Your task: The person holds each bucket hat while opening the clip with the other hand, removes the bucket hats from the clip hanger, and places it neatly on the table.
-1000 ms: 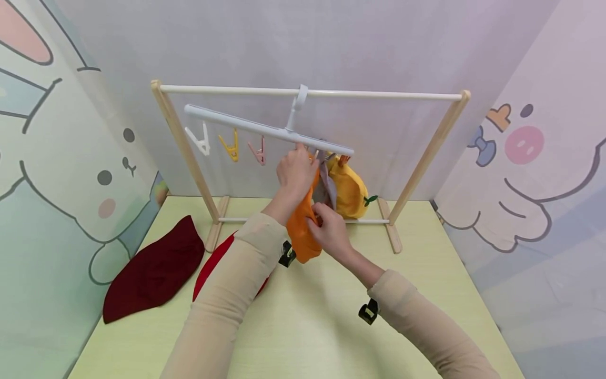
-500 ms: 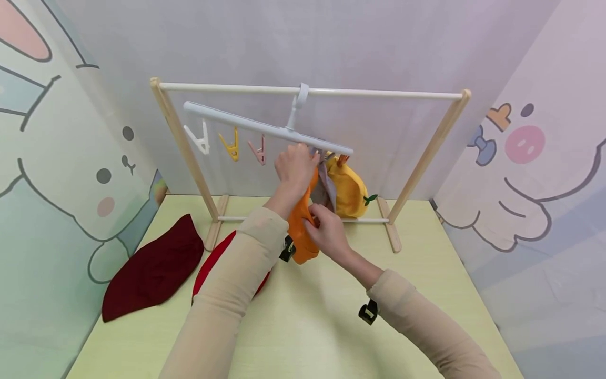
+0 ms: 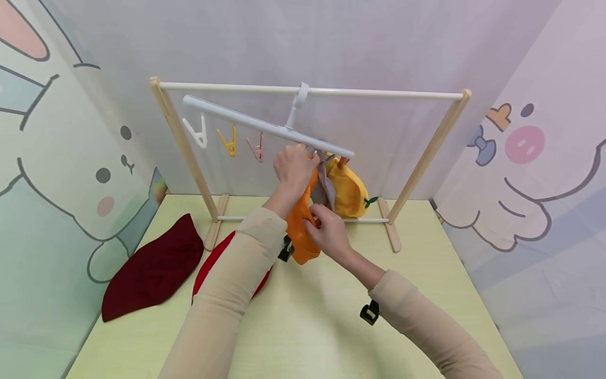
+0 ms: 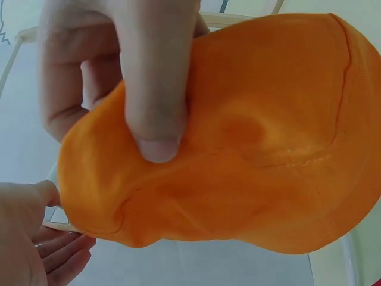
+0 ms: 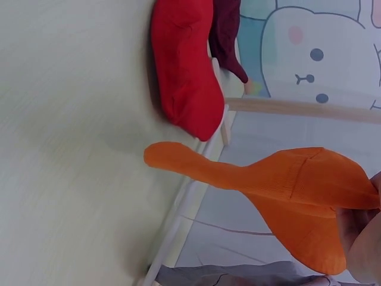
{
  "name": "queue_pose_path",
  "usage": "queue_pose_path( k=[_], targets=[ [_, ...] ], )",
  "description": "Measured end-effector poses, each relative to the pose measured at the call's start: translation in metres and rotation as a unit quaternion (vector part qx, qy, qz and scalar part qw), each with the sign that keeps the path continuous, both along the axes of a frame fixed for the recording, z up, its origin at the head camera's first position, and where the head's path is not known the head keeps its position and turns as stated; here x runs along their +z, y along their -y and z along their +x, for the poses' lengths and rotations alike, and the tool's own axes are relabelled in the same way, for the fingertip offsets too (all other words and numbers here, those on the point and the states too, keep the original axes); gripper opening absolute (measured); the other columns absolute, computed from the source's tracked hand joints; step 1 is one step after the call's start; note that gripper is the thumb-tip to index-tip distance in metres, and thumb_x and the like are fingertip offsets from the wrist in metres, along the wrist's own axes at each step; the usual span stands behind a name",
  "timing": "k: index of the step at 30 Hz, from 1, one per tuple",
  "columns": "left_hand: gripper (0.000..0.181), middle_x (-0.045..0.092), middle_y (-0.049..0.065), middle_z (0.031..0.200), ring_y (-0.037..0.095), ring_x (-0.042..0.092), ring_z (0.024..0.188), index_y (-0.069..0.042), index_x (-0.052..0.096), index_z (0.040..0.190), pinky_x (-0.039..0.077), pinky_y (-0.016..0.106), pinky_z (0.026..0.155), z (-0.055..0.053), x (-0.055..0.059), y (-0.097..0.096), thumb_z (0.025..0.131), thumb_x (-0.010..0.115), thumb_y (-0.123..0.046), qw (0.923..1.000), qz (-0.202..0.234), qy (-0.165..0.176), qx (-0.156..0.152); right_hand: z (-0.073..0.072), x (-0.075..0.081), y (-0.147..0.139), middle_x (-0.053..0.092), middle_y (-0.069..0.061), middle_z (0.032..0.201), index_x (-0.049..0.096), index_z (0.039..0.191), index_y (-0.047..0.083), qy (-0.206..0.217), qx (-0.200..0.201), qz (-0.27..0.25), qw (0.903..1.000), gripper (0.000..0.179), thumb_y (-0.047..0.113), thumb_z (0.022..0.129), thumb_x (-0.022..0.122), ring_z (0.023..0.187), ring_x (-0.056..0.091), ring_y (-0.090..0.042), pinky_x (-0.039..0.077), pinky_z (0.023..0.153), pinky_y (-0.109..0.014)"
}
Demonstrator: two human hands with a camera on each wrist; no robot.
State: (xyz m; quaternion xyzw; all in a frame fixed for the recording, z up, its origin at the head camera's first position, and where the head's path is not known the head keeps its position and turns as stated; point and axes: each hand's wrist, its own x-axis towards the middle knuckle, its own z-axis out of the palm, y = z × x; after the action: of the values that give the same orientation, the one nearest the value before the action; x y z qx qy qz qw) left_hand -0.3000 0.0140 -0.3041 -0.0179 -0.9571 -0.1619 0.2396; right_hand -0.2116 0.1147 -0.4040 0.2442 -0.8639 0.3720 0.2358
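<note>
An orange cap (image 3: 303,239) hangs beneath the right part of a tilted white hanger bar (image 3: 255,122). My right hand (image 3: 331,234) pinches the cap's side; the left wrist view shows its thumb (image 4: 158,101) against the fabric. Just under the bar, my left hand (image 3: 294,167) is at the cap's upper edge. In the left wrist view its fingers (image 4: 65,256) pinch a pale clothespin (image 4: 58,226), mostly hidden. Behind the cap hang a grey cloth hat (image 3: 326,189) and a yellow hat (image 3: 349,189) with a green leaf.
The hanger hooks on the top rail (image 3: 379,93) of a wooden-sided rack. White (image 3: 196,132), yellow (image 3: 229,141) and pink (image 3: 256,148) clothespins dangle from the bar's left part. A maroon hat (image 3: 153,273) and a red hat (image 3: 210,263) lie on the table at left.
The hanger's left end has risen a little, with its loose clothespins lifting too. Both hands stay on nearly the same spots, and the cap has shifted only slightly.
</note>
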Motion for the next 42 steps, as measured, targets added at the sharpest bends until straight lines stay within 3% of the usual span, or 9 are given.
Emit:
queue_pose_path(
  k=[15, 27, 36, 42],
  targets=[
    [0.037, 0.031, -0.002, 0.052, 0.018, 0.038, 0.046, -0.014, 0.044, 0.059, 0.024, 0.028, 0.044, -0.0014, -0.0047, 0.0034, 0.088, 0.056, -0.034, 0.9993, 0.028, -0.025, -0.005, 0.0001, -0.0019, -0.0007, 0.052, -0.002, 0.073, 0.056, 0.081, 0.008, -0.010, -0.011, -0.010, 0.9998, 0.011, 0.006, 0.080, 0.066, 0.061, 0.047, -0.012, 0.044, 0.056, -0.022],
    [0.031, 0.037, 0.000, 0.053, 0.017, 0.038, 0.046, -0.012, 0.053, 0.062, 0.024, 0.027, 0.044, -0.0047, -0.0067, 0.0059, 0.089, 0.051, -0.027, 0.9987, 0.035, -0.037, -0.001, 0.0038, -0.0005, -0.0010, 0.057, -0.003, 0.076, 0.057, 0.085, 0.008, 0.018, -0.018, -0.032, 0.9992, 0.009, 0.006, 0.081, 0.065, 0.063, 0.051, -0.012, 0.048, 0.058, -0.022],
    [0.032, 0.039, -0.001, 0.054, 0.017, 0.038, 0.049, -0.014, 0.050, 0.058, 0.026, 0.028, 0.045, -0.0040, -0.0032, 0.0072, 0.088, 0.051, -0.024, 0.9982, 0.048, -0.035, 0.002, 0.0038, -0.0040, -0.0032, 0.059, -0.003, 0.079, 0.060, 0.087, 0.008, 0.022, -0.019, -0.029, 0.9992, 0.007, 0.006, 0.081, 0.064, 0.066, 0.052, -0.013, 0.049, 0.062, -0.026],
    [0.030, 0.042, -0.001, 0.055, 0.015, 0.039, 0.050, -0.014, 0.054, 0.062, 0.026, 0.026, 0.046, -0.0034, -0.0026, 0.0074, 0.090, 0.051, -0.026, 0.9983, 0.055, -0.022, -0.007, 0.0045, -0.0060, -0.0027, 0.060, -0.001, 0.076, 0.062, 0.084, 0.010, 0.034, -0.010, -0.011, 0.9993, 0.006, 0.006, 0.080, 0.065, 0.069, 0.053, -0.012, 0.048, 0.064, -0.027]
  ],
)
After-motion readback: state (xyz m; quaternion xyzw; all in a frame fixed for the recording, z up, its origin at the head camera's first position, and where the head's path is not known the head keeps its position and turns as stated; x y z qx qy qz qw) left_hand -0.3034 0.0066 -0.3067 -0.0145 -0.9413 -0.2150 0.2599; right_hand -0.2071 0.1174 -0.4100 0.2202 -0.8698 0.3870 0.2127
